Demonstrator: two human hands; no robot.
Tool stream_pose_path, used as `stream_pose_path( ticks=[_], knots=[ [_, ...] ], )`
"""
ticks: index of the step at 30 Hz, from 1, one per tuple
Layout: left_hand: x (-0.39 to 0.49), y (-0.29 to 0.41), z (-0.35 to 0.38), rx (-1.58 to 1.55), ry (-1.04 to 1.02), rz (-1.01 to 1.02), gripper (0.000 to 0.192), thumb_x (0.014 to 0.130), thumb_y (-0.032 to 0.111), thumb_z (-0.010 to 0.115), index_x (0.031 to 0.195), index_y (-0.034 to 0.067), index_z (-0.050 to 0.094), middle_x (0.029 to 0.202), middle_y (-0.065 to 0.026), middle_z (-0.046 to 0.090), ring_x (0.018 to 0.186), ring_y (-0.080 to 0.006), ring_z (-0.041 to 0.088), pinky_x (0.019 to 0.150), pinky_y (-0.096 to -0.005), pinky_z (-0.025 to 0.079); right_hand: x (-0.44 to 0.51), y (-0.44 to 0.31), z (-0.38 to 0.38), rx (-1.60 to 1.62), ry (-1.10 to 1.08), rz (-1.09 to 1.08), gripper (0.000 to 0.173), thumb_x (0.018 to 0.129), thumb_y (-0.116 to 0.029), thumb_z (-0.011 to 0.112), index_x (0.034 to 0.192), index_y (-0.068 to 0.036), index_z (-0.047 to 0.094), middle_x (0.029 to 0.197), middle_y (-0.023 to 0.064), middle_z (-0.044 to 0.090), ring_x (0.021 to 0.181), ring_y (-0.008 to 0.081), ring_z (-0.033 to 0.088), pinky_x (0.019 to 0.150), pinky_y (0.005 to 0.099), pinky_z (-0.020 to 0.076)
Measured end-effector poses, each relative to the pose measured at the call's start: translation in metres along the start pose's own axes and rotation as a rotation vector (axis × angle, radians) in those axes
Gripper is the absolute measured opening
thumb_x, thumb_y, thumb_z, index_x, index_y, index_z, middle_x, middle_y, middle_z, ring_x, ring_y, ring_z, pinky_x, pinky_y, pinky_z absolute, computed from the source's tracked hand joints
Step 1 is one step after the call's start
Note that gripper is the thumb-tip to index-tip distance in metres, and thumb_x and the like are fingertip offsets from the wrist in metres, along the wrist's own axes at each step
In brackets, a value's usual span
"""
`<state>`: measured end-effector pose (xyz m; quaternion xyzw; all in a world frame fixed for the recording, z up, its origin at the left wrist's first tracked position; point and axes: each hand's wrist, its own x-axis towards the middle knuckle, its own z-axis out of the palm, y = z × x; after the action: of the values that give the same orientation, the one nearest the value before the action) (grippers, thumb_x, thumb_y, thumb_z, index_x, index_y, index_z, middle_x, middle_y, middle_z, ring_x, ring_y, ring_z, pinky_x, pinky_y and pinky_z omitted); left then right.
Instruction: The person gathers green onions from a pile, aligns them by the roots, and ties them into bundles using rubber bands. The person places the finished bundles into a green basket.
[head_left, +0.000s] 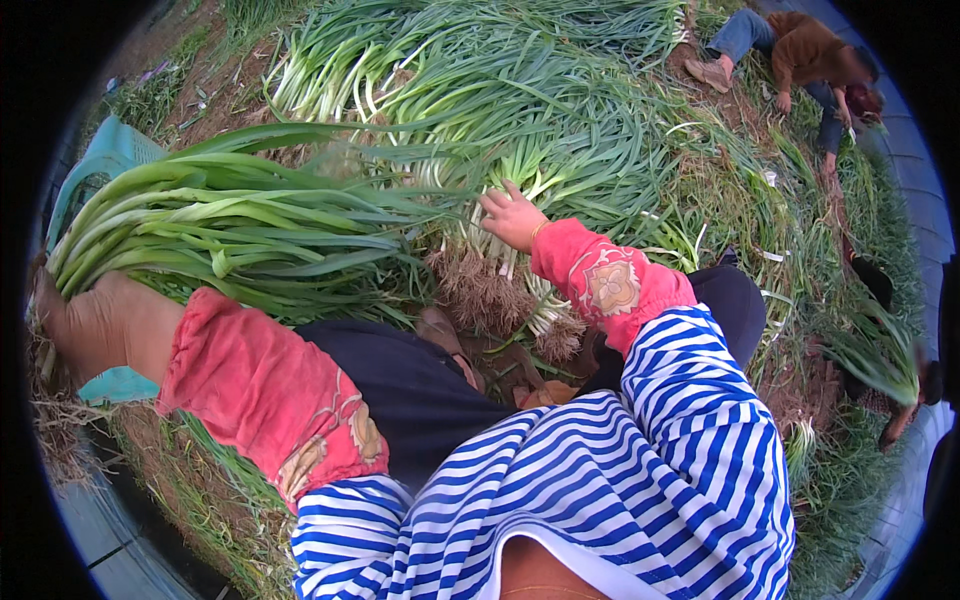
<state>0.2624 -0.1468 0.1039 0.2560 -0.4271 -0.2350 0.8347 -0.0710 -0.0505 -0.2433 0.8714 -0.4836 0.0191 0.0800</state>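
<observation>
At the left rim of the head view my left hand (101, 319) grips a large bunch of long-leaved green allium plants (247, 217), their leaves trailing rightward and their roots hanging below the hand. My right hand (514, 217), fingers spread, rests over the pale stems of rooted plants (487, 289) lying in front of me; whether it holds any stem is not plain. A smaller rooted bundle (559, 330) lies just below them. Beyond spreads a wide pile of the same plants (555, 97), with white stems toward the left and leaves toward the right.
A turquoise plastic crate (112, 150) stands at the left, partly behind the held bunch. Upper right, a co-worker in a brown top (810, 52) bends over the plants. At the right rim another person's hand (900, 420) is near a bunch of leaves. Loose leaves and soil surround my legs.
</observation>
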Motion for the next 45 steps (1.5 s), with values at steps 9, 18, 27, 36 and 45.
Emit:
stream_pose_path(
  ticks=[9, 18, 27, 36, 45],
  knots=[
    [0.013, -0.002, -0.002, 0.151, 0.160, 0.069, 0.027, 0.080, 0.020, 0.065, 0.100, 0.002, 0.062, 0.097, -0.0084, 0.062, 0.086, -0.0190, 0.057, 0.079, -0.0329, 0.047, -0.074, 0.054, 0.004, 0.207, 0.037, 0.170, 0.019, 0.077, -0.009, 0.051, 0.093, -0.009, 0.060, 0.107, 0.0114, 0.058, 0.117, 0.0282, 0.047, 0.104, 0.0489, 0.0320],
    [0.005, -0.002, -0.010, 0.257, 0.266, 0.092, 0.024, 0.081, 0.013, 0.061, 0.101, -0.001, 0.062, 0.100, -0.0113, 0.063, 0.088, -0.0209, 0.059, 0.080, -0.0331, 0.049, -0.097, 0.078, -0.001, 0.196, -0.197, 0.242, 0.009, 0.074, -0.014, 0.058, 0.080, -0.008, 0.062, 0.080, 0.0093, 0.062, 0.083, 0.0309, 0.058, 0.073, 0.0408, 0.0484],
    [0.010, -0.023, -0.054, 1.173, -0.007, 0.311, 0.030, 0.083, -0.002, 0.052, 0.109, 0.009, 0.061, 0.096, -0.0193, 0.064, 0.085, -0.0246, 0.064, 0.075, -0.0342, 0.052, -0.084, 0.034, 0.047, -0.163, -0.104, -0.250, 0.020, 0.076, -0.022, 0.053, 0.093, -0.018, 0.062, 0.119, 0.0033, 0.052, 0.116, 0.0200, 0.045, 0.105, 0.0497, 0.0287],
    [0.024, -0.027, -0.047, 0.210, 0.231, -0.256, 0.024, 0.086, 0.015, 0.058, 0.104, -0.001, 0.057, 0.095, -0.0109, 0.062, 0.085, -0.0212, 0.061, 0.078, -0.0305, 0.049, -0.052, 0.061, -0.010, -0.034, 0.007, -0.391, 0.005, 0.072, -0.020, 0.055, 0.073, -0.018, 0.059, 0.088, -0.0031, 0.059, 0.104, 0.0200, 0.050, 0.102, 0.0527, 0.0303],
    [0.015, -0.024, -0.033, 0.375, 0.154, 0.008, 0.037, 0.084, 0.020, 0.064, 0.113, -0.001, 0.054, 0.107, -0.0079, 0.060, 0.092, -0.0189, 0.060, 0.082, -0.0321, 0.049, 0.001, 0.169, -0.136, 0.470, 0.319, 0.174, 0.017, 0.079, -0.024, 0.060, 0.093, -0.016, 0.066, 0.088, 0.0066, 0.066, 0.088, 0.0244, 0.062, 0.086, 0.0404, 0.0439]
  ],
)
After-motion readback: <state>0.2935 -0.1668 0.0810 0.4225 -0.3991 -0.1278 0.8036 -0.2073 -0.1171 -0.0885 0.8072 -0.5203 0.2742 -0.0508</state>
